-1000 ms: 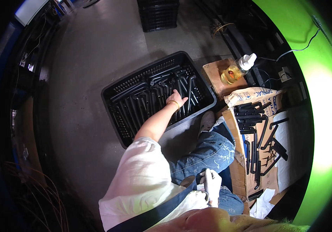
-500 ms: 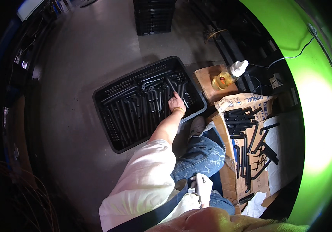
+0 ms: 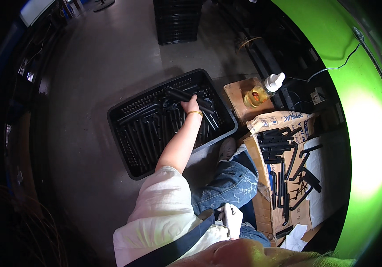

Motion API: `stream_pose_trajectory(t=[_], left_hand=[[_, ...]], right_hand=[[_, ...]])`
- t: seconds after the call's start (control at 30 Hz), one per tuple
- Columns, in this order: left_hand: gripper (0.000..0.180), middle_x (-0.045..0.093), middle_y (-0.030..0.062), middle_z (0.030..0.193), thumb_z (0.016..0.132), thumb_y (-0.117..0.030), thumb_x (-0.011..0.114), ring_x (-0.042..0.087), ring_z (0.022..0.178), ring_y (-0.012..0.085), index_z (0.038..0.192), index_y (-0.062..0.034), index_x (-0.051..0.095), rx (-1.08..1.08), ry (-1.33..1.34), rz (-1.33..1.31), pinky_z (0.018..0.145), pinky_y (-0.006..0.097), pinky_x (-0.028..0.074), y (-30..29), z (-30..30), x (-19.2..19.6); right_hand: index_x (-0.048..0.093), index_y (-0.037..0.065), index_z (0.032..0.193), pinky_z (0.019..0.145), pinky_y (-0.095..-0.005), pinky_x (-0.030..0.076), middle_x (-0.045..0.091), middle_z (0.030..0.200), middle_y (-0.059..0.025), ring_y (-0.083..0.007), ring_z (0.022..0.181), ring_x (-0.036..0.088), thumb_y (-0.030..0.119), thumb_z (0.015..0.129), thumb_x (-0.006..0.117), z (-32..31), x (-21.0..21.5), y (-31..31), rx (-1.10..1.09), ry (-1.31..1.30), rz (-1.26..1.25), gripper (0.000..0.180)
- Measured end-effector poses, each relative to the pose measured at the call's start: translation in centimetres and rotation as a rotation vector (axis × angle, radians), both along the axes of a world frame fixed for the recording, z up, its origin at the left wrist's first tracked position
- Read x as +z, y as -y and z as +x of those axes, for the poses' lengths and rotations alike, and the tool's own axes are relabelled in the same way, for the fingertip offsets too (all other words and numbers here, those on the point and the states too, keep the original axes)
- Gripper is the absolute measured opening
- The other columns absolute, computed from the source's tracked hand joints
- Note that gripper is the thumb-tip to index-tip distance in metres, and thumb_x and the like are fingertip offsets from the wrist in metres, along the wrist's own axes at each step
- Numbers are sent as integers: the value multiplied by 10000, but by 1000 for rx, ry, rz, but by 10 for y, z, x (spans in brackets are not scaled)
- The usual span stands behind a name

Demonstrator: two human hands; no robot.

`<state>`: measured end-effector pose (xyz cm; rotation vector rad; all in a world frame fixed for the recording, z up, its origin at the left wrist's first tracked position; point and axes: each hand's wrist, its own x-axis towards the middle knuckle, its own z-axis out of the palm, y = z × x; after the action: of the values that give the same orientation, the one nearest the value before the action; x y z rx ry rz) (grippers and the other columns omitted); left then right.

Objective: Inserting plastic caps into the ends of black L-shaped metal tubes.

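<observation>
We find the left hand, bare and wearing a yellow band at the wrist, extended over a black crate. Its fingers are closed around a black tubular part, which lies slanted above the other tubes in the crate; we cannot tell whether the grip takes in more than one piece. The tubes beneath sit mostly side by side.

We note the right hand, in a white glove, close to the lap and beside the jeans. Its fingers are curled; we cannot tell whether they grasp anything.

To the right of the legs, we record opened cardboard bearing further black bent parts, some grouped closely, others scattered. A white sheet of paper lies near its lower edge. Beyond the cardboard, a bottle of yellow liquid with a white cap stands on a brown board. Farther off, we observe stacked black crates on the grey floor.
</observation>
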<state>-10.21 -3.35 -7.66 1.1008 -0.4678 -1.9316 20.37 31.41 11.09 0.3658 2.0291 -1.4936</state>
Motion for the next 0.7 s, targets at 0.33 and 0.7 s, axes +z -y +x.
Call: stream_pose_trajectory(t=[0.33,0.7], left_hand=[[505,447,171,1401,938,-142,630,522,1264,326,1380,-22,419,-327,9,318,1090,451,385,61,-1,-34],[655,212,126,1603,925,-420,555,73,1500,336,1502,-172,366,-930,1608,-1172,1196,515,112,72,86,-12]], right_hand=[[667,-37,783,462,-245,378,576,528,-71,-101,444,492,237,1003,539,-1,8,5,12,6,19,373],[678,-1,811,433,-216,357,589,545,-28,-52,430,482,221,1001,547,-3,9,4,35,-11,10,320]])
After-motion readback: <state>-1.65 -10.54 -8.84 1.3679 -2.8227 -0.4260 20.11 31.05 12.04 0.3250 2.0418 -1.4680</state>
